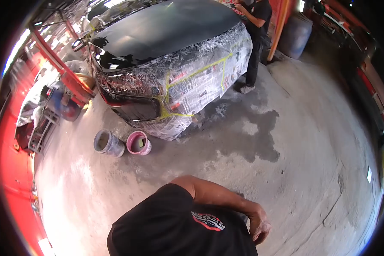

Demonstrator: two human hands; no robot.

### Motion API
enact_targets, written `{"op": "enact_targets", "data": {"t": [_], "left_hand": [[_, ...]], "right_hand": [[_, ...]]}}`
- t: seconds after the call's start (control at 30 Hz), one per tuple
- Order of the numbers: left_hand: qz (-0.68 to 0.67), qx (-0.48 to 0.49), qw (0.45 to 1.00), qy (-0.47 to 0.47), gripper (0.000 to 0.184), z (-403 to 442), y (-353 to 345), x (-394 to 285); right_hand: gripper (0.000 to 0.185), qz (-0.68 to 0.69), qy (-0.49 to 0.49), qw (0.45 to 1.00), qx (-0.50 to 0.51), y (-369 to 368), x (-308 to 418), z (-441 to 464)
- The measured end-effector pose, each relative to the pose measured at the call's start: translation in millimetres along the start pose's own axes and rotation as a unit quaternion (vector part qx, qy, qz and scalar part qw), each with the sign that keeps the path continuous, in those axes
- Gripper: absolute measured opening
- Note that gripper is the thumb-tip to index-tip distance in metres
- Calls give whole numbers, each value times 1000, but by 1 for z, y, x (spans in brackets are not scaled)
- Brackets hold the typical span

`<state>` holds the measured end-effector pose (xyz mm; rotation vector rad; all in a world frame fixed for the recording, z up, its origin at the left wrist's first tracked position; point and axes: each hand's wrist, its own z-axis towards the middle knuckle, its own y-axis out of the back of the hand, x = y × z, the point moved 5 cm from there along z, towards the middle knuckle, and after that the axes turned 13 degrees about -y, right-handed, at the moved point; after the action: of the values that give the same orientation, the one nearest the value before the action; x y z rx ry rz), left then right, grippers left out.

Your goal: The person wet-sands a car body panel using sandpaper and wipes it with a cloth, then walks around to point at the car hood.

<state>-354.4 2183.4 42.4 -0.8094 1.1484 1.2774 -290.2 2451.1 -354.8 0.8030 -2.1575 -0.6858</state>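
My left hand (pixel 259 225) is low at the right of centre, at the end of an arm bent across my black shirt (pixel 162 226). Its fingers are curled in, and whatever they might hold is hidden. Nowhere in the frame does my right hand show. Ahead of me stands a car with a dark, smooth panel (pixel 158 32). Newspaper (pixel 200 87), clear plastic film and yellow tape cover much of its near side. My visible hand is well apart from the car.
A grey bucket (pixel 109 144) and a pink bucket (pixel 139 143) stand on the concrete floor, near a dark wet patch (pixel 260 134). Another person (pixel 256 32) in dark clothes is beside the car. A blue barrel (pixel 296 36) and a red post (pixel 55 59) flank it.
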Motion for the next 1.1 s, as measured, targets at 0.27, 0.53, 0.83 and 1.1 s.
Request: {"op": "enact_targets", "data": {"t": [0.27,0.53,0.83,1.1], "left_hand": [[-33,-257,966,-3,14,-38,122,-18],[150,-394,903,-84,12,-127,203,-14],[141,-354,913,-143,19,-292,285,-75],[146,-411,894,-100,10,-417,309,-111]], "right_hand": [[29,-80,27,996,16,119,-4,171],[23,-51,189,980,47,117,181,224],[24,-161,159,968,106,11,331,248],[24,-151,222,955,126,-15,437,285]]}}
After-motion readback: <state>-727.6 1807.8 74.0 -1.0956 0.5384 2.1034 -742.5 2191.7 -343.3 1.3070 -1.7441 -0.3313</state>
